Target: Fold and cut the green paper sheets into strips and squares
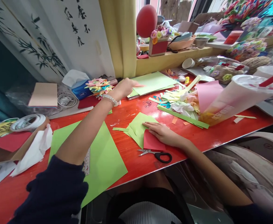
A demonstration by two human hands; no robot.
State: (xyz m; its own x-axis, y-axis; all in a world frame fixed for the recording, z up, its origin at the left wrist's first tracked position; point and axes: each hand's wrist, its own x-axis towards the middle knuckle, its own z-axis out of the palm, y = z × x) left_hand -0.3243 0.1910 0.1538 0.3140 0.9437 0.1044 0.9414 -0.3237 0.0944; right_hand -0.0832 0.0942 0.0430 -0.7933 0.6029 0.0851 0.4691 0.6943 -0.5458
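My left hand (124, 88) reaches across to the back of the table, its fingers closed. A narrow pink tip juts from them toward the stack of pale green sheets (156, 83); whether it is paper or a fingertip I cannot make out. Lying flat, my right hand (162, 133) has its fingers stretched over small green paper pieces (136, 128) and a red paper piece (151, 141). Just in front of it are black-handled scissors (163, 156), blades slightly apart. Under my left forearm lies a large green sheet (108, 165), with a ruler (87, 161) partly hidden on it.
A slanted plastic cup (229, 96) with a red straw stands at the right, beside paper scraps (183, 107). Folded colored strips (99, 87) and a blue tissue pack (81, 91) are at the back left. A cardboard box (31, 140) sits at the left edge.
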